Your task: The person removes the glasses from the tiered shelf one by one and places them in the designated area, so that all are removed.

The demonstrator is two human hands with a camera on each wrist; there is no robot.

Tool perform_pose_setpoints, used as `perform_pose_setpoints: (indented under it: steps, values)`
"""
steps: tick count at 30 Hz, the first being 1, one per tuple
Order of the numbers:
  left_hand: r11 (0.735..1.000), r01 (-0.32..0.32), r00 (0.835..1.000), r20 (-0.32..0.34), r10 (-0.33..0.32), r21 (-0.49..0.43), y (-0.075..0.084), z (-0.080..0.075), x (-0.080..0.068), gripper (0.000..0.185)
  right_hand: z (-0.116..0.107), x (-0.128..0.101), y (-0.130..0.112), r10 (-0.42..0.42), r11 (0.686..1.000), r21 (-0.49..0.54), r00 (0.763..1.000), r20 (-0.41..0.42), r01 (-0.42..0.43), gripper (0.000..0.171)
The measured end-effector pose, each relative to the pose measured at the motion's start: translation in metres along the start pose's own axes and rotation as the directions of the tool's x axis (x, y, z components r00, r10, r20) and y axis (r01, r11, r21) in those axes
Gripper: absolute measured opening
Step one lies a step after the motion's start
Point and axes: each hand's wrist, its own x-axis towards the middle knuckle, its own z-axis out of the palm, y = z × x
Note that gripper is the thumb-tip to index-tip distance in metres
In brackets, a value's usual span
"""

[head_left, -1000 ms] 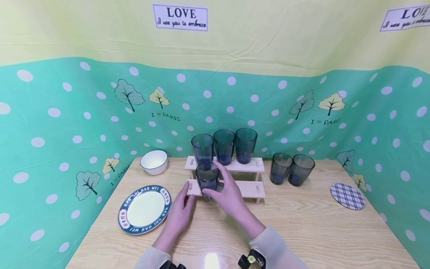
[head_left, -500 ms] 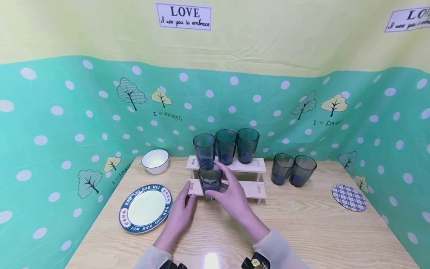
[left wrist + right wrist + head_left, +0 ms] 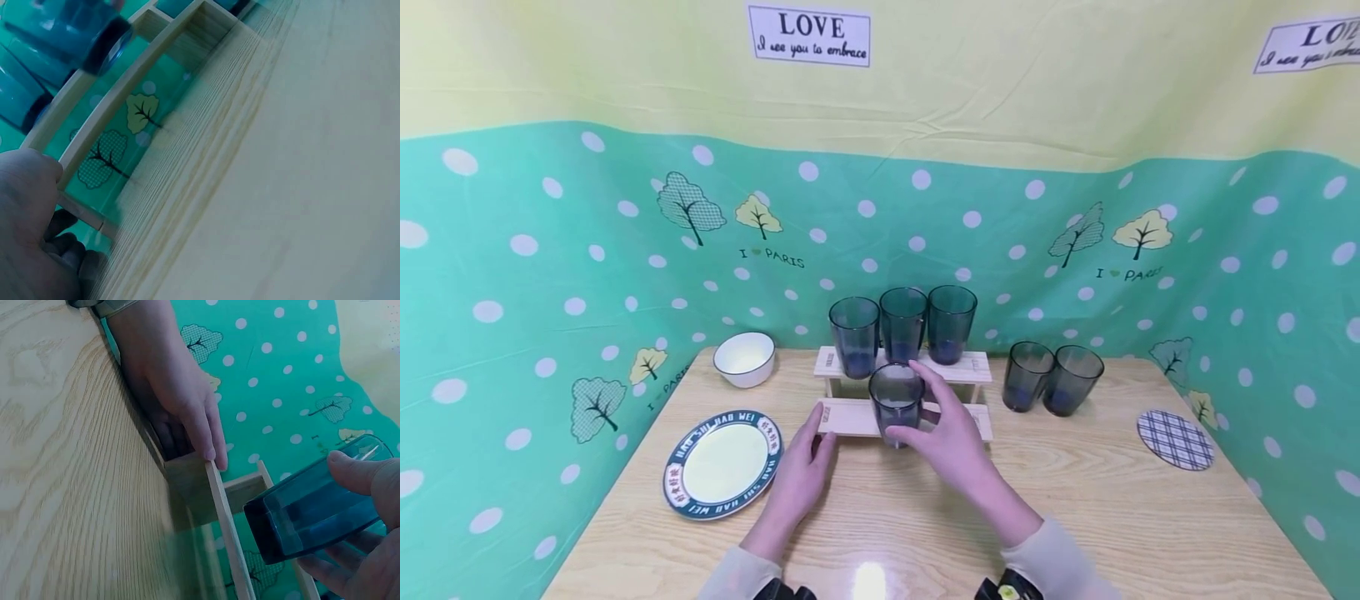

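Note:
A two-tier wooden shelf stand [image 3: 846, 418] stands at the back middle of the table. My left hand [image 3: 801, 479] holds the left end of its lower tier, thumb at the front; the left wrist view shows the fingers curled at that end. My right hand [image 3: 953, 446] grips a dark tinted drinking glass [image 3: 891, 408] from its right side, thumb in front. This glass is upright, close over the middle of the lower tier. On the upper tier three similar glasses stand in a row: a left glass [image 3: 854, 337], a middle glass [image 3: 903, 325] and a right glass [image 3: 952, 325].
Two more tinted glasses, one [image 3: 1027, 379] beside another [image 3: 1072, 382], stand right of the stand. A checked round coaster [image 3: 1176, 439] lies at far right. To the left are a white bowl [image 3: 743, 375] and a blue-rimmed plate [image 3: 679, 457]. Printed cloth [image 3: 925, 208] hangs behind the table.
My right hand has carried the glass rightward, from the left part of the lower tier to its middle. The left hand has stayed at the tier's left end.

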Motion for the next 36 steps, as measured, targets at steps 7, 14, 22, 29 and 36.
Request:
perform_pose_setpoints:
  steps: [7,14,22,29,36]
  values:
    - [1.000,0.011,1.000,0.002,-0.011,-0.003,0.001,0.000,0.000,0.065,-0.033,-0.008,0.003,0.028,0.999,-0.038,1.000,-0.011,-0.029,0.102]
    - [1.000,0.011,1.000,0.003,-0.011,-0.002,0.001,0.000,0.000,0.066,-0.066,-0.016,0.008,0.015,0.991,-0.133,0.999,-0.036,-0.020,0.102]
    - [1.000,-0.011,1.000,-0.003,0.011,0.001,0.000,0.001,0.001,0.065,-0.097,-0.025,0.016,-0.019,0.981,-0.195,0.997,-0.077,0.004,0.101]
    - [1.000,-0.002,1.000,0.006,0.002,-0.001,0.000,0.001,0.003,0.065,-0.120,-0.031,0.021,0.011,0.981,-0.194,0.995,-0.098,-0.030,0.105]
    - [1.000,0.003,1.000,0.004,-0.003,0.010,0.001,0.000,0.002,0.065,-0.145,-0.037,0.023,0.030,0.971,-0.230,0.991,-0.131,-0.059,0.108]
